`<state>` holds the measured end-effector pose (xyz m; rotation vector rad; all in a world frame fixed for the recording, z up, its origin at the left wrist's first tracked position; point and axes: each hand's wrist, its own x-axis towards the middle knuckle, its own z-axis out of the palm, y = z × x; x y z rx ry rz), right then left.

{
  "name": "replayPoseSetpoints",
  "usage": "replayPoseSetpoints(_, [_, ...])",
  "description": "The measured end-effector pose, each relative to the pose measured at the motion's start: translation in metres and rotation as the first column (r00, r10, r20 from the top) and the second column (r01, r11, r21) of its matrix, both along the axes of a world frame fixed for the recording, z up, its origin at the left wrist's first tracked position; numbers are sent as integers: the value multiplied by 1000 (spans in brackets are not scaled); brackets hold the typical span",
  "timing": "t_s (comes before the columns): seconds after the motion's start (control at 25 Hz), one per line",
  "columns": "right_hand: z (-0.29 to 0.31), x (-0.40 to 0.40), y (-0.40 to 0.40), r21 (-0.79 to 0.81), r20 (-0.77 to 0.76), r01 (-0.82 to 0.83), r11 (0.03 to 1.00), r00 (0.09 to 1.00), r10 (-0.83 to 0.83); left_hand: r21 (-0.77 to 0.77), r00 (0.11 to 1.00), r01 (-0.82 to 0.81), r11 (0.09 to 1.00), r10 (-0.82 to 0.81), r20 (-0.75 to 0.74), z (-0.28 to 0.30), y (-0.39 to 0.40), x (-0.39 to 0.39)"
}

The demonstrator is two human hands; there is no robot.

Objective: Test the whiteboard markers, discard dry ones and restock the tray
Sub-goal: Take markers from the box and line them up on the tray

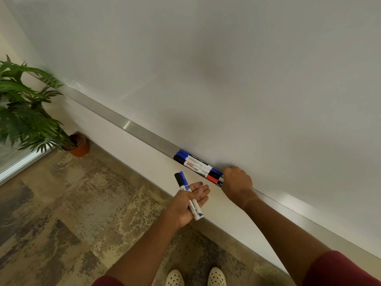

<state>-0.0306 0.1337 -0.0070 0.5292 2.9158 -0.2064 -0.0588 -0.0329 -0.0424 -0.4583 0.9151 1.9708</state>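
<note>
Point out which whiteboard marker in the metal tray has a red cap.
The red-capped marker at the tray's front edge, just left of the right hand; the other visible caps there are blue or black.

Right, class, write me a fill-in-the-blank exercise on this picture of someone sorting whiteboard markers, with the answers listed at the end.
1. The left hand holds ____ markers across its palm.
2. The right hand reaches to the markers lying in the metal ____ under the whiteboard.
3. The held markers have one black cap and one ____ cap.
4. In the corner stands a potted ____ in an orange pot.

Missing words: two; tray; blue; plant
</note>
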Motion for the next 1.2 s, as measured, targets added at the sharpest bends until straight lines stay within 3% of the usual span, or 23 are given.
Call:
replayPoseSetpoints(0.08, [-2, 1, -1, -98, -85, 42, 994, 995, -50, 13, 1000, 12, 1000, -12, -1, 1, 2, 1])
replayPoseSetpoints(0.2, [-5, 6, 0, -392, -216, 122, 912, 951, -220, 15, 999, 40, 999, -40, -7, 4, 8, 4])
replayPoseSetpoints(0.32, [2, 14, 1, -706, -141, 208, 677, 895, -423, 56, 997, 78, 995, -78, -6, 8, 16, 10])
replayPoseSetpoints(0.4, [8, 21, 1, -827, -43, 204, 524, 906, -421, 99, 992, 125, 987, -124, -16, 12, 21, 16])
replayPoseSetpoints(0.48, [13, 28, -1, -871, 27, 205, 447, 927, -373, 119, 990, 144, 982, -143, -18, 15, 26, 23])
replayPoseSetpoints(0.68, [17, 51, -6, -872, 154, 308, 379, 910, -385, 142, 978, 210, 967, -209, -24, 13, 37, 42])
replayPoseSetpoints(0.96, [17, 84, 7, -925, 264, 350, 144, 870, -416, 113, 954, 298, 948, -293, -62, 9, 54, 67])
replayPoseSetpoints(1.2, [19, 99, 33, -948, 246, 301, 100, 897, -369, 81, 971, 229, 970, -222, -82, 14, 75, 86])
